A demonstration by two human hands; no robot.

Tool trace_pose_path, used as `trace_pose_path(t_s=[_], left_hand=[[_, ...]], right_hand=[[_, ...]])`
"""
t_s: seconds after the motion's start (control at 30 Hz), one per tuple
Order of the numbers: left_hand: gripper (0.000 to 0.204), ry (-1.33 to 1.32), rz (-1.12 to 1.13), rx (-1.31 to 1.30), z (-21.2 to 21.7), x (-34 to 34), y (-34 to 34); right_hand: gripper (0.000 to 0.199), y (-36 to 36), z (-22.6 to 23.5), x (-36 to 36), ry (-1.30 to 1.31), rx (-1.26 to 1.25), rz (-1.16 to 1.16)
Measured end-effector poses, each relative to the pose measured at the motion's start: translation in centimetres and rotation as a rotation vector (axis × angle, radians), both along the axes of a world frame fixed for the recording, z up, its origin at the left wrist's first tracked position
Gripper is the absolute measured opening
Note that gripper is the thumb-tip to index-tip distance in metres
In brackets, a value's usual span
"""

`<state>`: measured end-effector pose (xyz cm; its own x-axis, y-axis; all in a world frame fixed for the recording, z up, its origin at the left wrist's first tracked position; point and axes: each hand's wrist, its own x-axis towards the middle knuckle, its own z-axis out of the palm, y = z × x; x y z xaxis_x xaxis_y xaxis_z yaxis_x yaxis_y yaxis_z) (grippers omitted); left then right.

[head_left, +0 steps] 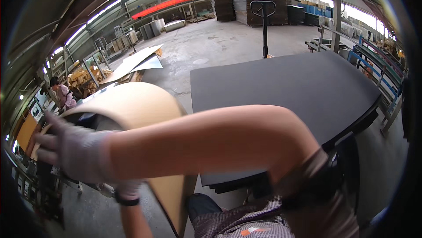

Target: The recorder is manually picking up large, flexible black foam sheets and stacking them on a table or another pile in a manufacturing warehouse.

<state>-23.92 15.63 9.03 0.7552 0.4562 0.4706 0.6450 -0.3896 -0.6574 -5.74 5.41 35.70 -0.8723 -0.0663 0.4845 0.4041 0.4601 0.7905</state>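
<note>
A large tan sheet (140, 97) is bent over into a curve, its dark underside showing at the left. My right forearm crosses in front of it from the lower right. At the end of that arm my right hand (81, 152), in a pale grey glove, is blurred, with its fingers apart beside the curved sheet's left edge. Whether it touches the sheet cannot be made out. Below it, my left hand (129, 188) is gloved above a black wristband; its fingers are hidden behind my right hand. A stack of flat black sheets (277, 90) lies to the right.
A pallet jack handle (265, 29) rises behind the black stack. Metal racks (378, 69) stand at the right. Loose pale sheets (132, 64) lie further off at the left, near a person (63, 94). Tall dark stacks (261, 6) stand at the back.
</note>
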Motion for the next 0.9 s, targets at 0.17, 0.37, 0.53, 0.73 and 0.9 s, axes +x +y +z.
trace_pose_path(t_s=[0.17,0.37,0.53,0.73,0.9], left_hand=[[0.059,-0.355,-0.668,-0.703,10.6,22.9,-13.2],[0.086,-0.314,-0.396,-0.838,6.4,29.8,-16.1],[0.067,-0.281,-0.503,-0.814,-4.5,29.2,-17.6],[0.048,0.010,-0.530,-0.841,-9.7,23.1,-18.1],[0.038,0.168,-0.597,-0.727,-3.7,22.3,-13.7]], right_hand=[[0.054,2.5,9.5,3.3,0.085,0.121,-0.202],[0.036,-2.2,13.3,40.0,0.635,-0.127,-0.621],[0.039,-15.4,-15.1,59.9,1.659,-0.464,-0.561],[0.043,-32.6,-53.1,54.4,2.426,-0.317,-0.383],[0.046,-32.4,-52.5,42.3,2.555,-0.181,-0.671]])
